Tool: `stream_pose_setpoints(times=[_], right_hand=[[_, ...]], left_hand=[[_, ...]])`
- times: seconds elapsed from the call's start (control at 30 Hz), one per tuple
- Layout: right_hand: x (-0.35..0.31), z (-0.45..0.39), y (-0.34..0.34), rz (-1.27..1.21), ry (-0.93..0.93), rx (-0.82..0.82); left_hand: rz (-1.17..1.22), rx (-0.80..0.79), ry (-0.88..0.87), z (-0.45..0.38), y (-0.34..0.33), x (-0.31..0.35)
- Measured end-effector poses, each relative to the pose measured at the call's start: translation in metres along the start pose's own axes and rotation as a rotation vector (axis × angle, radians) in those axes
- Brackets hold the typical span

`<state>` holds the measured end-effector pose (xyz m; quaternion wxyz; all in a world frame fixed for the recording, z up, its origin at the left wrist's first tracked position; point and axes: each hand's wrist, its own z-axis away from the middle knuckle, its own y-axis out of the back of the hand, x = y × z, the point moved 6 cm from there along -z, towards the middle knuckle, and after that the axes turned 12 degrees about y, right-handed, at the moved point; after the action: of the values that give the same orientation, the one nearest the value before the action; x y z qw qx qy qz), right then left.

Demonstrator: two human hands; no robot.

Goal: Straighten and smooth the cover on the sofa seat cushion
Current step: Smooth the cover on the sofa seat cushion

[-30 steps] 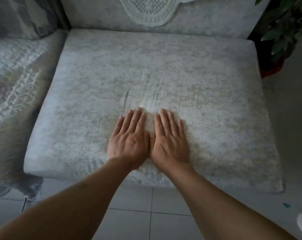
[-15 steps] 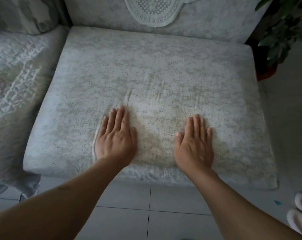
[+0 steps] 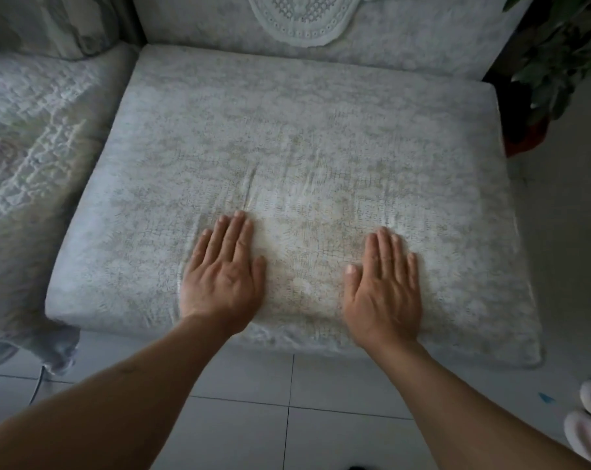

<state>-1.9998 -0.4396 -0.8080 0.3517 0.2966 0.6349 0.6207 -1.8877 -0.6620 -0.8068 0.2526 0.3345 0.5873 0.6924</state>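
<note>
The sofa seat cushion wears a pale grey-white mottled cover and fills the middle of the view. My left hand lies flat on the cover near the front edge, fingers straight and together. My right hand presses flat on the cover about a hand's width to the right, fingers also straight. A short crease runs in the cover just beyond my left fingertips, with faint ripples to its right. Between my hands the cover looks flat.
A quilted cushion adjoins on the left. The sofa back carries a lace doily. A potted plant stands at the right. Tiled floor lies below, with pale slippers at the lower right.
My hands were side by side and touching a second ago. They have slid apart across the cover, left hand to the left and right hand to the right, staying flat.
</note>
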Motion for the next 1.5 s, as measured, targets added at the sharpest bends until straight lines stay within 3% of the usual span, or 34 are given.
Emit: stream_pose_setpoints(times=[0.1, 0.23, 0.3, 0.43, 0.53, 0.73, 1.27, 1.5], right_hand=[[-0.02, -0.007, 0.005, -0.107, -0.072, 0.017], [-0.062, 0.005, -0.007, -0.052, 0.273, -0.008], [-0.046, 0.011, -0.01, 0.012, 0.2, 0.009], [-0.014, 0.02, -0.008, 0.014, -0.107, 0.062], [-0.022, 0.013, -0.007, -0.006, -0.163, 0.065], [-0.039, 0.0, -0.005, -0.018, 0.021, 0.081], [-0.041, -0.003, -0.015, 0.03, 0.14, 0.233], [-0.057, 0.009, -0.007, -0.017, 0.225, 0.163]], left_hand=[[0.05, -0.003, 0.001, 0.002, 0.001, 0.006], [-0.033, -0.024, -0.348, 0.021, -0.003, 0.002], [-0.089, -0.025, -0.444, 0.02, -0.006, -0.007], [-0.111, -0.007, -0.391, 0.017, -0.009, -0.007], [-0.003, 0.016, -0.282, 0.017, -0.008, 0.001], [0.1, 0.07, -0.147, 0.016, -0.008, 0.013], [0.065, 0.208, -0.169, 0.017, -0.015, 0.013], [0.066, 0.224, -0.193, 0.021, -0.01, 0.012]])
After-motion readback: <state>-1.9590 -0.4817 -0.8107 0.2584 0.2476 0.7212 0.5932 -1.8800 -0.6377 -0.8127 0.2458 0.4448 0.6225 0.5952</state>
